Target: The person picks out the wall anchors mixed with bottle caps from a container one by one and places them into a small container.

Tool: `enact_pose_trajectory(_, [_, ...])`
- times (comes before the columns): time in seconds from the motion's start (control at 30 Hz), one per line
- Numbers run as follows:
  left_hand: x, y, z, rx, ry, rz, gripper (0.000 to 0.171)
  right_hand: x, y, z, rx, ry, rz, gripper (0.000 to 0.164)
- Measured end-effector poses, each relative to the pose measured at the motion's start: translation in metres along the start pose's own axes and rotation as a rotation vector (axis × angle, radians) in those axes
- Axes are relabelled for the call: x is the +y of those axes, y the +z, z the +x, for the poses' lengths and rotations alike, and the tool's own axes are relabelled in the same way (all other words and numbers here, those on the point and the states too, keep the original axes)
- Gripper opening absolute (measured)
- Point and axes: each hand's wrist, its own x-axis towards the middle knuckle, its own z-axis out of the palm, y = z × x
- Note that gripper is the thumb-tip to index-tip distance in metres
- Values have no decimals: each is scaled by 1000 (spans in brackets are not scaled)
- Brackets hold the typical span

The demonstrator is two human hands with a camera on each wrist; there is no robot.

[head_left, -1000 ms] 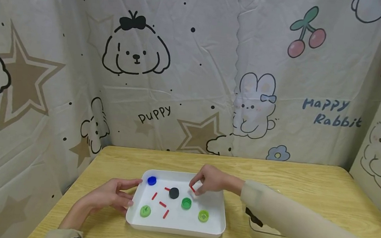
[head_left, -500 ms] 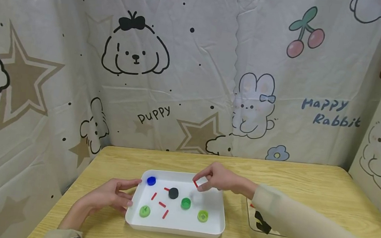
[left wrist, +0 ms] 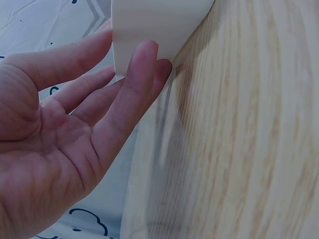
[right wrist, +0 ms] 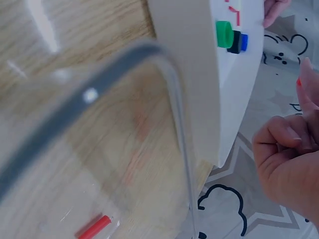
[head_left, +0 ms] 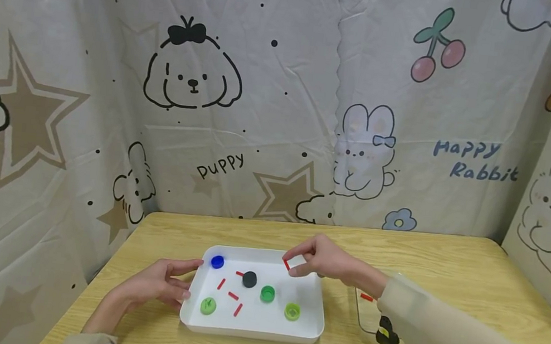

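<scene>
My right hand [head_left: 324,257] pinches a short red stick [head_left: 287,264] between thumb and index finger, above the far right part of the white tray [head_left: 253,335]. In the right wrist view only a red tip of the stick [right wrist: 299,81] shows at the fingers. My left hand [head_left: 155,284] touches the tray's left side with fingers extended; in the left wrist view its fingertips lie against the tray wall [left wrist: 159,25]. Inside the tray are several red sticks [head_left: 234,296], a blue cap [head_left: 217,262], a black cap [head_left: 249,280], a green cap [head_left: 267,294], a yellow-green cap [head_left: 293,312] and a light green cap [head_left: 208,306].
Right of the tray, partly under my right forearm, a clear container [head_left: 358,314] stands on the wooden table [head_left: 438,256]. A red stick [head_left: 366,297] lies in it. Its rim [right wrist: 180,114] crosses the right wrist view. A printed curtain [head_left: 295,84] hangs behind the table.
My right hand has lifted the red stick up from the tray and moved slightly right. The forearm shifted right, uncovering more of the clear container. My left hand stays at the tray.
</scene>
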Motion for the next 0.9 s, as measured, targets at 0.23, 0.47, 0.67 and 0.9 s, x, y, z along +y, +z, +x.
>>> enact_pose_trajectory(0.23, [-1,0,0,3,8,-5,87,-1,-6,-16,31,6,43,32])
enact_pose_trajectory(0.47, [-1,0,-1,6,9,-1,87,3,-13,-34,74,14,45,34])
enact_pose_trajectory(0.67, [-2,0,0,1,9,-7,87,8,-18,-50,118,32,35,34])
enact_pose_trajectory(0.9, [-1,1,0,7,5,-6,87,9,-26,-68,168,66,31,40])
